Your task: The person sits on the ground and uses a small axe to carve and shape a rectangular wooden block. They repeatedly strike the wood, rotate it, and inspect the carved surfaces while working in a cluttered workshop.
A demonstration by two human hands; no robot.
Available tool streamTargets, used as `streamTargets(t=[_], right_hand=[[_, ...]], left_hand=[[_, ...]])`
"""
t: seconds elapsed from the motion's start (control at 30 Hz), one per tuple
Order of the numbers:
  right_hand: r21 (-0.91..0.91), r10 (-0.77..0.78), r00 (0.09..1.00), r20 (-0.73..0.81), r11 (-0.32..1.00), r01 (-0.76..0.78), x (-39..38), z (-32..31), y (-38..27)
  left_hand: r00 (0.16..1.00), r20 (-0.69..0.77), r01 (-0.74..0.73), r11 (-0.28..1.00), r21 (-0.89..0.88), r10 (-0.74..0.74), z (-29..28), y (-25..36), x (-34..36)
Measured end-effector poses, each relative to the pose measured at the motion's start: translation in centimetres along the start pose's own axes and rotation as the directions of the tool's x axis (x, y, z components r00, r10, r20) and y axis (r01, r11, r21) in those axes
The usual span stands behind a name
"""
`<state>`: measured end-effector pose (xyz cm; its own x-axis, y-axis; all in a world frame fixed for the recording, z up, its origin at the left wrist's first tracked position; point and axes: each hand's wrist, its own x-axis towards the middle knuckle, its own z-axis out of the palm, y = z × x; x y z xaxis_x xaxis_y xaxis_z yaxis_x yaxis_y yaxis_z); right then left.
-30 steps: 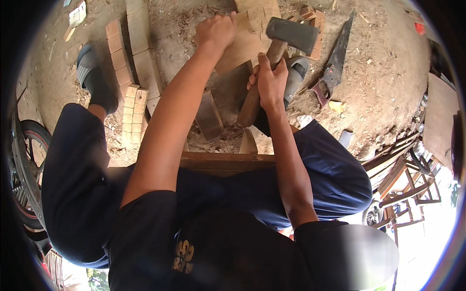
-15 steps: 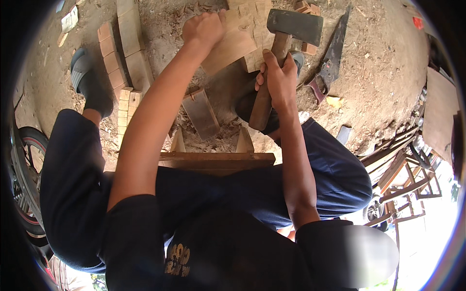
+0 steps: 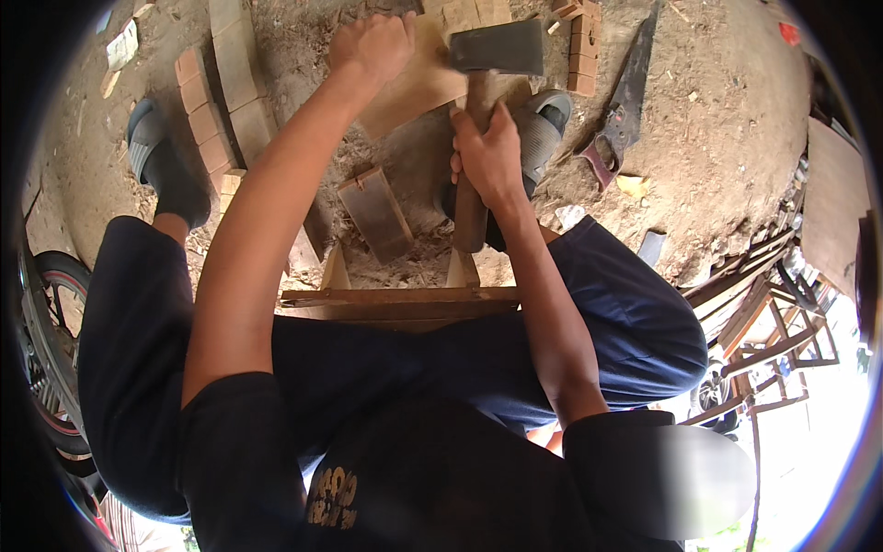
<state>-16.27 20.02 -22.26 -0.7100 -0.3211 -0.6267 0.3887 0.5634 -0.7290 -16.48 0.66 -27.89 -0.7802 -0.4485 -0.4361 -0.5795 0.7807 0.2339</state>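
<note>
Your right hand (image 3: pixel 487 152), clenched on the hatchet (image 3: pixel 497 46), has brought its head down beside the plank (image 3: pixel 414 83) your left hand (image 3: pixel 372 46) grips.

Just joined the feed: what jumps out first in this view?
The hatchet at top centre, its wooden handle gripped by the right hand, blade against a pale wood block that the left hand steadies. A handsaw lies on the dirt at upper right, and cut wood blocks are lined up at upper left.
</note>
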Motion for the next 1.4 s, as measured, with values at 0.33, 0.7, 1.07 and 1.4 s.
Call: streamTargets(t=[0.33,0.7,1.07,1.4], right_hand=[[0.106,0.016,0.999,0.039,0.994,-0.020,-0.3,1.2,0.4],[-0.079,-0.041,0.999,0.006,0.996,0.041,-0.1,1.1,0.4],[-0.231,0.033,0.999,0.003,0.972,-0.032,-0.7,-0.4,-2.0],[-0.446,-0.166,0.986,-0.005,0.883,0.146,-0.1,-0.3,-1.1]], left_hand=[[0.999,-0.040,0.012,1.000,0.004,-0.012,0.1,-0.1,-0.1],[0.997,-0.080,-0.010,0.996,-0.094,0.003,0.3,-0.3,-0.3],[1.000,0.001,0.008,1.000,-0.013,-0.008,0.4,-0.8,0.7],[0.999,-0.040,0.027,1.000,-0.001,-0.027,0.9,-0.3,0.2]])
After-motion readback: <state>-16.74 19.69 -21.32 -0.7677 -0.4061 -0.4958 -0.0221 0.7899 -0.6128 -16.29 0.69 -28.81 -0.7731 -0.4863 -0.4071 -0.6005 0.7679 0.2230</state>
